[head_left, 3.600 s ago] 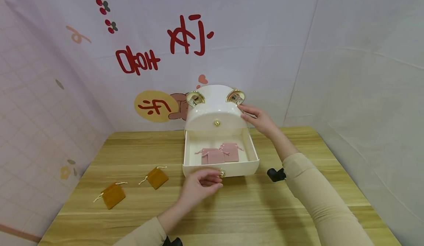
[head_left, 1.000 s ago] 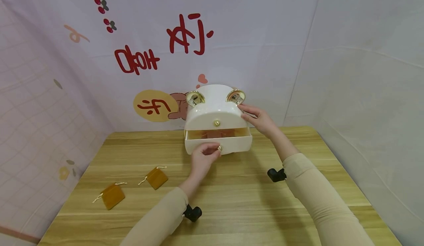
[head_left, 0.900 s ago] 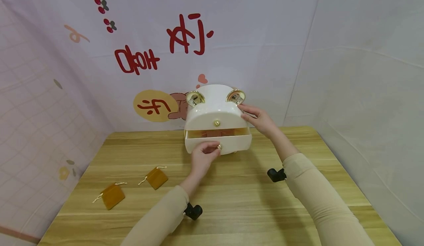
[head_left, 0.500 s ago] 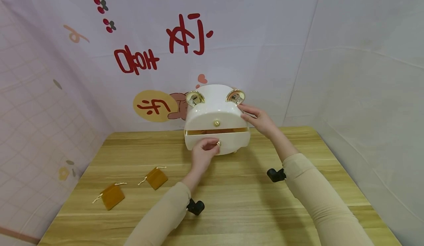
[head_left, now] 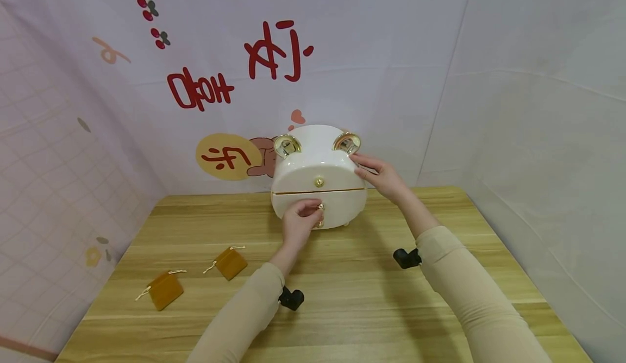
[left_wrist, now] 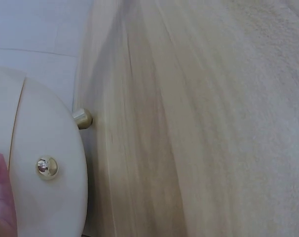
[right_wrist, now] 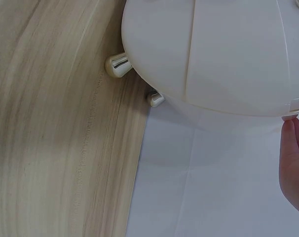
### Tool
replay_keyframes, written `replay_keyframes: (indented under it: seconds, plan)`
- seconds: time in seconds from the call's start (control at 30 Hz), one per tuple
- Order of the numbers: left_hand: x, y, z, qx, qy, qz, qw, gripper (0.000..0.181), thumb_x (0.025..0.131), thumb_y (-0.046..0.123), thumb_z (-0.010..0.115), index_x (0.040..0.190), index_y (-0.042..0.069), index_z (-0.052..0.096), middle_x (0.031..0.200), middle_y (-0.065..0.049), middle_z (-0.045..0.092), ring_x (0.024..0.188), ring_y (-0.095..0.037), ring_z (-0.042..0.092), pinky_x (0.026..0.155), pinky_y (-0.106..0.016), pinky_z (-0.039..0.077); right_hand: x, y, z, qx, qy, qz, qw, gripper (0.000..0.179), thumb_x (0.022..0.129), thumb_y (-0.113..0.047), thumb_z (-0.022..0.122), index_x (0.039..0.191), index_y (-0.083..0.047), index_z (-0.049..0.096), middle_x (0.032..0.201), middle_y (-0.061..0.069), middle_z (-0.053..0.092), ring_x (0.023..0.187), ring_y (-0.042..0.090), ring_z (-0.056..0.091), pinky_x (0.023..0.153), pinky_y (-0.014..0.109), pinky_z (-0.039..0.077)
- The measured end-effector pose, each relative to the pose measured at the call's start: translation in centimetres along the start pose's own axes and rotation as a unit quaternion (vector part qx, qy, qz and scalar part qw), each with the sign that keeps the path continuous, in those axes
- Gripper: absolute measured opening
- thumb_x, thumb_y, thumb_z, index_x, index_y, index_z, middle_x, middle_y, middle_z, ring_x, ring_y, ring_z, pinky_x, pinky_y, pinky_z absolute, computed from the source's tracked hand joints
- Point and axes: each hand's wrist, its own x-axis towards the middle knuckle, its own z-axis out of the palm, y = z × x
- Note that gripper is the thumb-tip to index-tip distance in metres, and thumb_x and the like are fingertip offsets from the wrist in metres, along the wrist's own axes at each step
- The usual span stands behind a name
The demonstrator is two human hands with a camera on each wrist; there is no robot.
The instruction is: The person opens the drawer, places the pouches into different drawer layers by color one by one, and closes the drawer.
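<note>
A glossy white drawer box (head_left: pixel 318 156) with two gold ear-like fittings stands against the back wall. Its middle drawer is pushed in, level with the front, leaving a thin dark seam. My left hand (head_left: pixel 299 223) pinches that drawer's gold knob (head_left: pixel 320 206) between thumb and fingers. Another gold knob (left_wrist: pixel 47 168) shows below it in the left wrist view. At the box's upper right side, just under the right ear, my right hand (head_left: pixel 383 178) touches the shell with nearly straight fingers. The pink pouches inside the drawer are hidden.
Two mustard-brown drawstring pouches (head_left: pixel 231 263) lie on the wooden table (head_left: pixel 352 308), left of the box. Printed white cloth (head_left: pixel 381 53) hangs behind and at both sides. Short gold feet (right_wrist: pixel 118 65) hold the box off the table.
The drawer, pulled far out with pink pouches showing, has slid back into the box. My left hand has moved away from me with its knob; my right hand has stayed in place.
</note>
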Motion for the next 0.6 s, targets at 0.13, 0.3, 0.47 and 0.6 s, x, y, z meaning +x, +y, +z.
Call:
replay_keyframes:
  seconds: [0.13, 0.3, 0.47, 0.6]
  plan:
    - [0.2, -0.2, 0.0, -0.017, -0.007, -0.010, 0.9998, 0.024, 0.083, -0.011, 0.072, 0.107, -0.010, 0.071, 0.095, -0.029, 0.069, 0.082, -0.047, 0.068, 0.059, -0.030, 0.059, 0.0, 0.0, 0.0, 0.000, 0.002, 0.002, 1.0000, 0.048, 0.100, -0.033, 0.060, 0.146, -0.020, 0.052, 0.156, 0.000, 0.037, 0.144, 0.027, 0.029, 0.112, 0.052, 0.032]
    - [0.0, 0.8, -0.1, -0.015, -0.017, -0.015, 0.9996, 0.023, 0.084, -0.012, 0.070, 0.107, -0.013, 0.069, 0.095, -0.030, 0.069, 0.084, -0.051, 0.067, 0.056, -0.023, 0.056, 0.1, 0.1, 0.0, 0.004, 0.003, 0.002, 1.0000, 0.048, 0.100, -0.033, 0.061, 0.145, -0.020, 0.053, 0.156, -0.001, 0.038, 0.144, 0.026, 0.029, 0.111, 0.052, 0.033]
    - [-0.4, 2.1, -0.1, -0.012, -0.020, -0.011, 0.9997, 0.023, 0.084, -0.013, 0.069, 0.106, -0.015, 0.068, 0.095, -0.033, 0.067, 0.080, -0.044, 0.069, 0.064, -0.037, 0.060, 0.2, 0.2, 0.1, 0.009, -0.002, -0.001, 1.0000, 0.048, 0.100, -0.032, 0.060, 0.146, -0.019, 0.052, 0.156, 0.000, 0.037, 0.144, 0.027, 0.029, 0.111, 0.053, 0.033]
    - [0.4, 0.5, -0.1, -0.007, -0.016, -0.013, 0.9998, 0.023, 0.084, -0.010, 0.072, 0.107, -0.011, 0.070, 0.095, -0.030, 0.068, 0.080, -0.042, 0.070, 0.071, -0.050, 0.059, 0.1, 0.1, 0.0, 0.004, -0.002, -0.003, 1.0000, 0.048, 0.100, -0.031, 0.060, 0.146, -0.018, 0.052, 0.156, 0.002, 0.037, 0.144, 0.028, 0.029, 0.111, 0.053, 0.033]
